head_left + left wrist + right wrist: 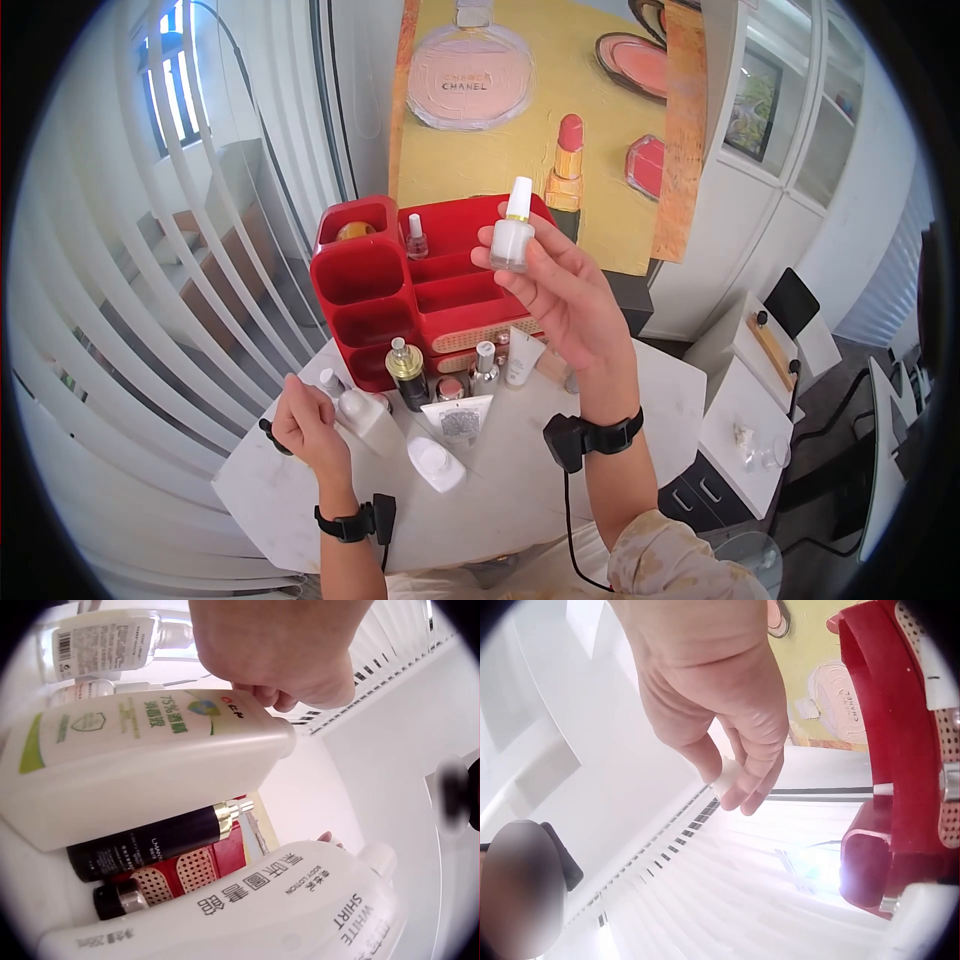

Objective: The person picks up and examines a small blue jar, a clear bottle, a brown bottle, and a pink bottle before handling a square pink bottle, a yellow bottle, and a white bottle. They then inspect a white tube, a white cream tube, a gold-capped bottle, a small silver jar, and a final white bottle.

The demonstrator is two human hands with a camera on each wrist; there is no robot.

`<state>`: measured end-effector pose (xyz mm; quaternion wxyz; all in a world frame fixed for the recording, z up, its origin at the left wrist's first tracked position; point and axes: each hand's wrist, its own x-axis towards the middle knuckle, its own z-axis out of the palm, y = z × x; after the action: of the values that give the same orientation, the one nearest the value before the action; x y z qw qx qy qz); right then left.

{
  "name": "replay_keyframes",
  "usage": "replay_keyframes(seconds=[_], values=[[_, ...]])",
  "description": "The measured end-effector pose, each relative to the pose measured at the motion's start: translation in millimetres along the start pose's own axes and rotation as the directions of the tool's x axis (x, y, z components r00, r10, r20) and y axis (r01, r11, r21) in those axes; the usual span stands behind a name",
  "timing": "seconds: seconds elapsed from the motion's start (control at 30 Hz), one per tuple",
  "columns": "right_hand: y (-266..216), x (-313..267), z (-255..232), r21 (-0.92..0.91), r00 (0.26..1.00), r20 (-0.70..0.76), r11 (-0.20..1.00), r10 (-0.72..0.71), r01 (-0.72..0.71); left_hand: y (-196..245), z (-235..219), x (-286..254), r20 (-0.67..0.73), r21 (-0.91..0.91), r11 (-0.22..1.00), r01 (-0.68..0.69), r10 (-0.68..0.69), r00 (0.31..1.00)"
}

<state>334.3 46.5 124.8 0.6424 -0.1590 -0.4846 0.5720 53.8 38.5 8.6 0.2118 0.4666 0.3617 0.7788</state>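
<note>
My right hand (565,300) holds up a small nail polish bottle (512,245) by its glass body, white inside with a white cap and gold band. It is upright, in front of the red organizer (330,265). In the right wrist view, the fingers hide most of the bottle. My left hand (303,420) is curled into a loose fist at the table's left side, with nothing seen in it. Just beside it stands a large white disinfectant bottle (150,772). A white body lotion bottle (292,907) is closer to me.
One clear nail polish bottle (417,243) stands in the organizer. Along its front are a black bottle with a gold neck (408,380), a silver-capped bottle (485,372), a white tube (522,357) and a labelled tube (460,422). A painting (480,160) rises behind; blinds (190,300) hang left.
</note>
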Motion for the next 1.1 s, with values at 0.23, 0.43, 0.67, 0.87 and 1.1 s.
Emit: replay_keyframes(seconds=[0.23, 0.43, 0.67, 0.87, 1.1], values=[[6, 1, -12, 0.068, 0.997, 0.069, 0.997, 0.023, -0.027, 2, 1, 0, -0.018, 0.006, 1.000, -0.025, 0.025, 1.000], [2, 6, -17, 0.110, 0.996, 0.091, 0.994, 0.010, -0.020, 2, 4, 0, -0.028, 0.034, 0.998, -0.044, 0.045, 0.999], [-1, 4, -25, 0.037, 0.997, 0.071, 0.999, 0.019, -0.022, 0, 4, 0, -0.029, 0.035, 0.999, -0.040, 0.041, 0.999], [-4, 5, -24, 0.137, 0.994, 0.104, 0.991, -0.022, 0.007, -1, 4, -1, -0.031, 0.047, 0.998, -0.041, 0.042, 0.999], [-7, 5, -19, 0.030, 0.996, 0.085, 0.999, -0.014, 0.012, -2, 4, 0, -0.031, 0.043, 0.998, -0.052, 0.053, 0.998]])
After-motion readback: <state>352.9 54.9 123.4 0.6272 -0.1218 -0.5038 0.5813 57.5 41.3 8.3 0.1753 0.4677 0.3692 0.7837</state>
